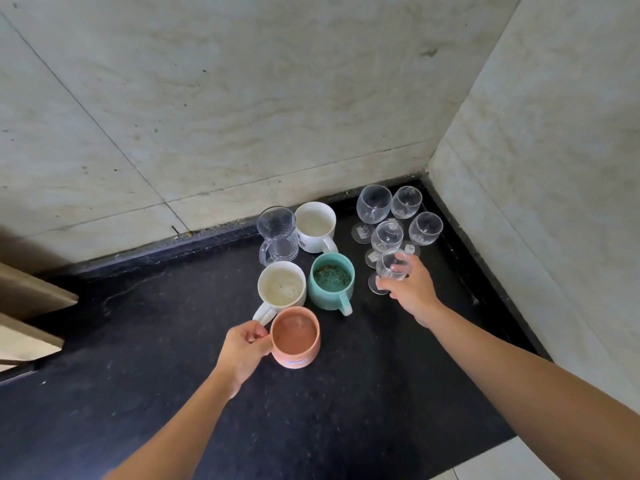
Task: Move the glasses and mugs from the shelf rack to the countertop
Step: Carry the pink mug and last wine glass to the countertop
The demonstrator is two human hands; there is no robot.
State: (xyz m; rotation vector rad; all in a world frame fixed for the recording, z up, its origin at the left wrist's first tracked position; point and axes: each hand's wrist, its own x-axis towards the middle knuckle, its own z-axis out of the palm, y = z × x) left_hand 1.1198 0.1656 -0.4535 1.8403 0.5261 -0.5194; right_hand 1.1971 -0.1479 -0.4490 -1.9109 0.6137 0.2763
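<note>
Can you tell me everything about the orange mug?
The orange mug is round and squat, with a matte, pottery-like look and a pale stripe near its base. It stands upright, mouth up, and looks empty inside. It seems to rest on the black countertop, at the front of the group of mugs, close beside the handle of the nearer white mug. The left hand grips its handle, which the fingers mostly hide.

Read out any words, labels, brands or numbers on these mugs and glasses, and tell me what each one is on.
Nothing here is legible.
On the white mug at the back: a dark print low on its side, too small to read.
On the orange mug: a pale band near its base, blurred.
On the wine glasses: pale stickers on two feet, too small to read.
</note>
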